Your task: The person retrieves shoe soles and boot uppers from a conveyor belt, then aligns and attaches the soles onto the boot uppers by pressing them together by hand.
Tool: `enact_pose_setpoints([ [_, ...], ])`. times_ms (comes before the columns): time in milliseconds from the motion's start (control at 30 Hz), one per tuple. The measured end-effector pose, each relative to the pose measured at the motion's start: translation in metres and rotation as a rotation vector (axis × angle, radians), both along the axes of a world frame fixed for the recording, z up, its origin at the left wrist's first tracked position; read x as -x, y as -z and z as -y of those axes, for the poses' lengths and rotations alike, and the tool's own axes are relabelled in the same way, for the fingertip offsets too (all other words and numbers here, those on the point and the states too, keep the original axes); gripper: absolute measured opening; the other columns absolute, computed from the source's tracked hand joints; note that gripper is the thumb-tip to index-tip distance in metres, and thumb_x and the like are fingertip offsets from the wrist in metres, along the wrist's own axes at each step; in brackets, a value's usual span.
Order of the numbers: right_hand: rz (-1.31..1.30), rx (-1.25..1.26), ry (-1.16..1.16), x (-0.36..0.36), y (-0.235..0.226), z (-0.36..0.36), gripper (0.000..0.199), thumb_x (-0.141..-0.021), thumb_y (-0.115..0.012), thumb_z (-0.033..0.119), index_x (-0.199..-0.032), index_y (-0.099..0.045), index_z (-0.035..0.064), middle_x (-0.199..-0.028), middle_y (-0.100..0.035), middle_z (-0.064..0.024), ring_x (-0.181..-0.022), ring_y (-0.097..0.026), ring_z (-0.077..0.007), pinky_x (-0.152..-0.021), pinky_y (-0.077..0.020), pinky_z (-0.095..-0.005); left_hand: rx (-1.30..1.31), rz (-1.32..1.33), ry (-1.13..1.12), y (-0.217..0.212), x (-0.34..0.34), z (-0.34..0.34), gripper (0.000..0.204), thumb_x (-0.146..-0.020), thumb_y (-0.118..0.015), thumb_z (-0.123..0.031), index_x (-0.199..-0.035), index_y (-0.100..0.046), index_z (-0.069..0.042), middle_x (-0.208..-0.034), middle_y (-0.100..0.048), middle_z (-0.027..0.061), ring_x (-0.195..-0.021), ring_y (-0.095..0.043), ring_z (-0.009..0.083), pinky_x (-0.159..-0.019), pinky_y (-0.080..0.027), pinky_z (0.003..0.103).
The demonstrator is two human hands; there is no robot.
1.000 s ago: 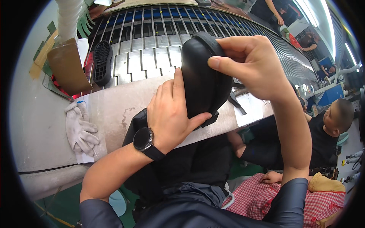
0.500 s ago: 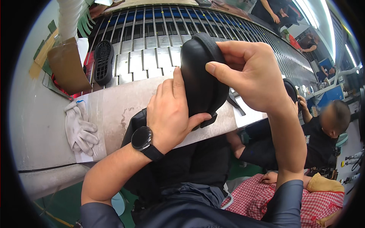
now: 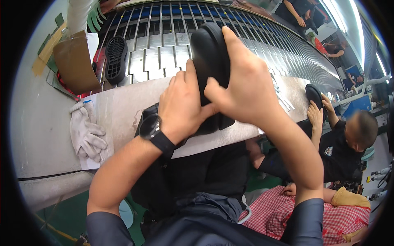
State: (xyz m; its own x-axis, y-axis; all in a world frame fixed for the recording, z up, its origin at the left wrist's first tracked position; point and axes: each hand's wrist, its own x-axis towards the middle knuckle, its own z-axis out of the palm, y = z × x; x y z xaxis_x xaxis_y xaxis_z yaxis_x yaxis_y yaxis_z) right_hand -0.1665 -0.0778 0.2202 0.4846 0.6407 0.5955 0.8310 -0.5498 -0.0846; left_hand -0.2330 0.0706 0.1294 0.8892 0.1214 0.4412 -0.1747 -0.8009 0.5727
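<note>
Above the pale ledge (image 3: 127,100), left hand (image 3: 179,105) and right hand (image 3: 245,84) clasp the black shoe (image 3: 208,55) between them.

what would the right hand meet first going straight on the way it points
Most likely the smooth black round-toed shoe just ahead: the right hand seems to touch it, though exact contact is hard to tell.

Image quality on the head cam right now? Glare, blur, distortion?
Head view: strip lights blow out at upper right; metal plates beyond the bench throw bright reflections; black shoe is dark, little detail; right hand looks slightly soft, maybe motion blur; fisheye bends straight edges, corners go black.
</note>
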Motion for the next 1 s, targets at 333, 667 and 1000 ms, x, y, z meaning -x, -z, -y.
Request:
enact_pose_setpoints([
  [333,-0.905,-0.486,-0.272,-0.017,0.072,0.028,0.058,-0.094,-0.080,0.004,-0.149,-0.061,-0.0025,-0.117,-0.079,-0.0147,-0.106,-0.076,-0.0180,-0.092,-0.0622,-0.0316,0.192,-0.097,0.084,0.005,-0.010,-0.025,0.099,-0.072,-0.100,-0.027,-0.152,-0.048,0.000,-0.131,-0.071,0.0233,-0.124,-0.069,0.0379,-0.107,-0.054,0.043],
  [667,-0.697,-0.460,-0.206,-0.007,0.093,0.026,0.053,-0.096,-0.075,0.007,-0.145,-0.061,-0.0055,-0.112,-0.078,-0.0224,-0.100,-0.080,-0.0293,-0.090,-0.0650,-0.0384,0.253,-0.084,0.194,0.009,-0.016,-0.032,0.094,-0.078,-0.097,-0.031,-0.153,-0.049,0.001,-0.131,-0.073,0.0196,-0.121,-0.072,0.0304,-0.106,-0.054,0.038],
  [1000,-0.718,-0.467,-0.213,-0.007,0.090,0.020,0.042,-0.102,-0.069,0.010,-0.141,-0.065,-0.0057,-0.104,-0.079,-0.0223,-0.091,-0.079,-0.0270,-0.081,-0.0618,-0.0350,0.264,-0.104,0.177,0.012,-0.015,-0.032,0.098,-0.077,-0.098,-0.029,-0.154,-0.047,0.003,-0.131,-0.072,0.0214,-0.121,-0.071,0.0331,-0.106,-0.054,0.040],
])
